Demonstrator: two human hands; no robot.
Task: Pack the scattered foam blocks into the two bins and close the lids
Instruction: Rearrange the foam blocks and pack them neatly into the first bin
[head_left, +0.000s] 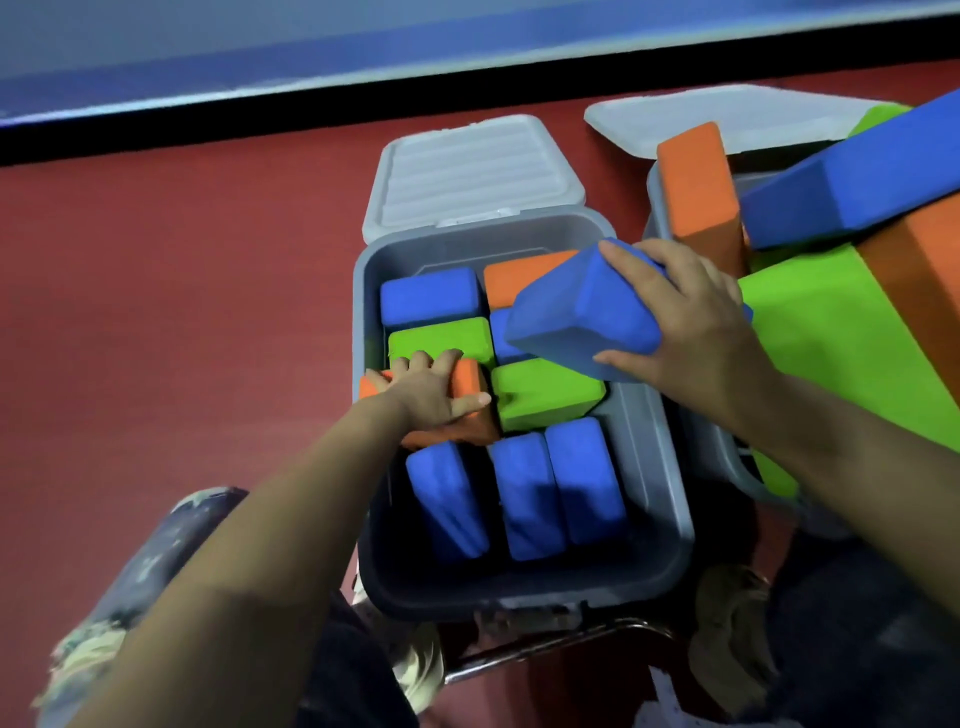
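Note:
A grey bin (660, 467) stands in the middle, its lid (470, 174) hinged back. Inside stand several blue, green and orange foam blocks on end. My left hand (428, 392) grips an orange block (470, 382) at the bin's left wall, among the packed ones. My right hand (691, 317) holds a blue block (582, 317) tilted above the bin's right side. A second bin (657, 197) at the right is heaped with large blue (852, 192), orange (698, 182) and green blocks (826, 338) sticking out above its rim; its lid (727, 117) lies open behind.
The floor (182, 312) is red. A black strip and blue wall (311, 47) run along the back. My knees and patterned trousers (156, 545) are at the bottom, with a metal stool frame (561, 644) under the near bin.

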